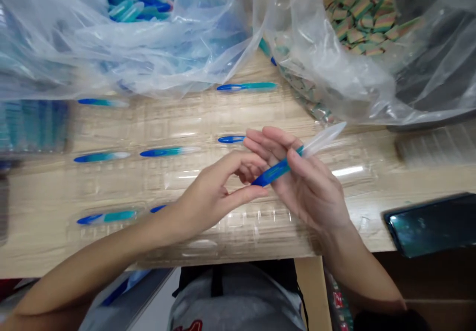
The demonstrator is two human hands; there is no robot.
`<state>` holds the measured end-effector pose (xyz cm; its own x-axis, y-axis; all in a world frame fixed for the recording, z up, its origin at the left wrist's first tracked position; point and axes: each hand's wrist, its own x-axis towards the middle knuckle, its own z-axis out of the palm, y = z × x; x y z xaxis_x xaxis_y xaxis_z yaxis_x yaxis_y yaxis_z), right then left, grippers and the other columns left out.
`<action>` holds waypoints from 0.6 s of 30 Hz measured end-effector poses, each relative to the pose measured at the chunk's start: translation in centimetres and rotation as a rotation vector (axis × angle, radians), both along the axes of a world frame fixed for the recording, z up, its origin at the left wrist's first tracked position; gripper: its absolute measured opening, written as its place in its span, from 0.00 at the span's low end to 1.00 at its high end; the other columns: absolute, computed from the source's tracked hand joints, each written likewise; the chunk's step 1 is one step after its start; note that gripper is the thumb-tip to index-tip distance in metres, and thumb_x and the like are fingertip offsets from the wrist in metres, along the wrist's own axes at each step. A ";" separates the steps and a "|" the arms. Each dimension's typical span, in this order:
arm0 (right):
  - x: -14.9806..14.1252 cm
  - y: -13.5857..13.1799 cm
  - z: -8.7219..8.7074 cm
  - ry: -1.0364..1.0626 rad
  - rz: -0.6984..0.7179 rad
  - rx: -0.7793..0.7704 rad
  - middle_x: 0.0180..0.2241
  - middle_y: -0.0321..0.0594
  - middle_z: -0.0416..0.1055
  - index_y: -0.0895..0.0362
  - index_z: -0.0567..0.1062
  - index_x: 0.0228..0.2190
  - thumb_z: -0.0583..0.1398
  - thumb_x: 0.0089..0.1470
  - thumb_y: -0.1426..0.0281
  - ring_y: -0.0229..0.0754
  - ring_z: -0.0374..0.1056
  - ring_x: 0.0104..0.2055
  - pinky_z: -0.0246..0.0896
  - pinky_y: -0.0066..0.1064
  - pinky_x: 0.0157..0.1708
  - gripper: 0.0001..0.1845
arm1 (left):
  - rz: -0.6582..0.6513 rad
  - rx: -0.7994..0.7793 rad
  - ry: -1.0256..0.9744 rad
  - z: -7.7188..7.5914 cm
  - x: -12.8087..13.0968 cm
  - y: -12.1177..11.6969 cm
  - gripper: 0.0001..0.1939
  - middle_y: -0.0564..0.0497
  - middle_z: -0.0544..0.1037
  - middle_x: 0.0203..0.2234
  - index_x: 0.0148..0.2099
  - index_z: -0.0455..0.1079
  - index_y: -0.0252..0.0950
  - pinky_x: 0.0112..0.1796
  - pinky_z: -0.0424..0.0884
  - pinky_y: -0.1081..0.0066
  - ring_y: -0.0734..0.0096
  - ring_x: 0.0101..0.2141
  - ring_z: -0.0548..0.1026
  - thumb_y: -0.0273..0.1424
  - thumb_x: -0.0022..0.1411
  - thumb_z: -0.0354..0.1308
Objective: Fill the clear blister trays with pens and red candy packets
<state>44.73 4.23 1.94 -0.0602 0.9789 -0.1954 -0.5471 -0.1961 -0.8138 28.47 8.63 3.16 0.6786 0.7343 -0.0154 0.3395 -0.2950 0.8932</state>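
Note:
A slim, pointed plastic piece [277,171] fades from blue through teal to a whitish, translucent tip. It lies slantwise between my two hands, above the table. My left hand [219,185] pinches the blue end between thumb and fingers. My right hand [312,185], palm up, holds it near the middle with the thumb across it. Below are clear plastic trays [171,175] with similar pieces in some hollows, such as one blue-and-teal piece [247,87] and one blue-to-white piece [169,151]. Another blue piece [230,139] is partly hidden by my right fingertips.
Behind the trays, a clear plastic bag [148,53] holds many blue and teal pieces. Another bag [334,83], at the back right, holds striped, multicoloured bits. A dark phone [433,224] lies near the table's right front edge. Stacked blue-filled clear packs [33,125] stand at left.

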 end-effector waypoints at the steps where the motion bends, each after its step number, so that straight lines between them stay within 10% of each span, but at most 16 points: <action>1: 0.0 -0.1 0.1 0.011 0.023 0.010 0.52 0.31 0.72 0.47 0.75 0.42 0.59 0.57 0.61 0.43 0.64 0.59 0.61 0.42 0.59 0.11 | 0.008 -0.020 -0.003 0.1 0.1 -0.3 0.07 0.53 0.76 0.34 0.44 0.70 0.37 0.35 0.72 0.73 0.73 0.35 0.75 0.32 0.64 0.55; 10: 0.2 -0.2 -0.5 0.047 0.041 0.020 0.37 0.29 0.76 0.50 0.73 0.41 0.60 0.57 0.67 0.36 0.74 0.41 0.71 0.32 0.45 0.08 | 0.089 -0.131 0.072 -1.5 -1.2 -2.7 0.07 0.52 0.75 0.33 0.44 0.68 0.38 0.31 0.72 0.74 0.74 0.32 0.74 0.31 0.63 0.55; 18: -0.2 0.1 -1.1 -0.061 -0.064 0.093 0.39 0.33 0.76 0.51 0.73 0.39 0.60 0.57 0.69 0.40 0.73 0.46 0.67 0.34 0.53 0.06 | 0.062 0.190 0.158 -1.6 0.2 -3.5 0.09 0.52 0.75 0.34 0.48 0.67 0.37 0.32 0.72 0.74 0.75 0.32 0.73 0.26 0.66 0.53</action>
